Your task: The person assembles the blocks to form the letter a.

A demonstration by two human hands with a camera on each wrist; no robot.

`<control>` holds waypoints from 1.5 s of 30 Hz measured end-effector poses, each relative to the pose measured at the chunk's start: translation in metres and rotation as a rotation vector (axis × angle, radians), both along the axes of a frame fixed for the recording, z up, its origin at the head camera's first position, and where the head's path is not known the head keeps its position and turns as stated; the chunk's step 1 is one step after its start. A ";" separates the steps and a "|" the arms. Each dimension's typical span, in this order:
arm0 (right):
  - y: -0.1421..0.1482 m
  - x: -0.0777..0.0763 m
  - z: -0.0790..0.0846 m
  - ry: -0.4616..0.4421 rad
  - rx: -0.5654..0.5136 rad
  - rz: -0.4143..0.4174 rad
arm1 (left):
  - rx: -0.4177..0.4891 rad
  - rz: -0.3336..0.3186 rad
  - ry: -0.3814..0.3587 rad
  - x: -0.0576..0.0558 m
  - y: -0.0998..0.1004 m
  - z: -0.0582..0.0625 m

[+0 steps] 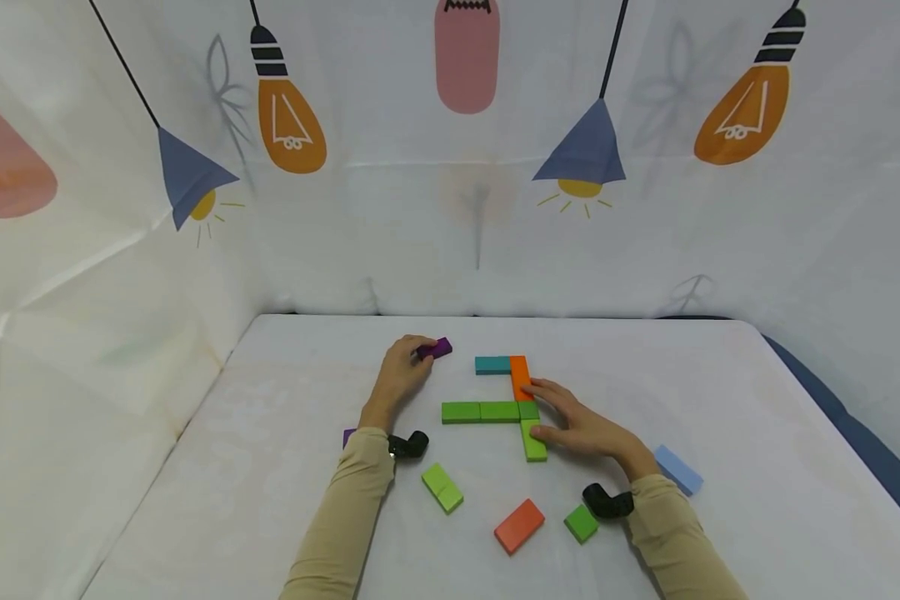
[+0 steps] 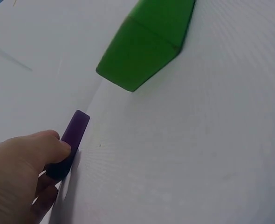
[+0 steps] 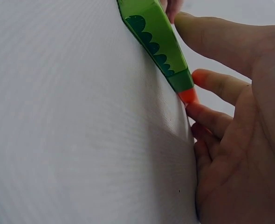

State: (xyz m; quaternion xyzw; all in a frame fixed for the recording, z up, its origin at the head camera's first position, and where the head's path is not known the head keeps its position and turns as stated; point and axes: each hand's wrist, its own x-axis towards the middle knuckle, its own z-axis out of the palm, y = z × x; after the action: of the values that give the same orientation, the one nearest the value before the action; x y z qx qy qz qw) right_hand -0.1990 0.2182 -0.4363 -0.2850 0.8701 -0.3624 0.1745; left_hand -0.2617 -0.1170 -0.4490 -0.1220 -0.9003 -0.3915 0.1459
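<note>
My left hand point(image 1: 400, 373) pinches a small purple block point(image 1: 441, 347) between thumb and fingers, near the back of the table. In the left wrist view the purple block point(image 2: 77, 128) stands tilted close to the white surface. My right hand point(image 1: 588, 429) lies beside a joined figure of blocks, its fingers extended. Its fingertips touch the orange block point(image 1: 520, 375) and its thumb the lower light green block point(image 1: 533, 443). A teal block point(image 1: 492, 366) meets the orange one's top. Two green blocks point(image 1: 461, 412) run leftward from a darker green piece point(image 1: 528, 409).
Nearer the front lie a light green block point(image 1: 442, 488), a red-orange block point(image 1: 519, 527) and a green block point(image 1: 581, 524). A light blue block point(image 1: 678, 470) is by the right sleeve. Another purple block point(image 1: 348, 436) is partly hidden by the left forearm. A printed white curtain point(image 1: 420, 233) hangs behind.
</note>
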 end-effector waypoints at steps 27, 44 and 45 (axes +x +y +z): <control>0.000 0.000 0.000 -0.001 0.008 -0.002 | 0.012 -0.137 -0.067 0.000 0.000 -0.003; -0.002 0.002 -0.001 -0.026 0.016 -0.022 | 0.000 -0.226 -0.115 0.000 0.000 -0.006; -0.002 0.002 -0.001 -0.027 0.015 -0.023 | -0.001 -0.232 -0.118 0.000 0.000 -0.006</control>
State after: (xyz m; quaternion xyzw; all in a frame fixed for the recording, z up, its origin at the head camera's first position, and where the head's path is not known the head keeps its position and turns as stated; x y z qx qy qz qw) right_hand -0.1973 0.2160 -0.4375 -0.2687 0.8736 -0.3615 0.1843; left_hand -0.2619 -0.1166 -0.4546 -0.2022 -0.8874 -0.4118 0.0462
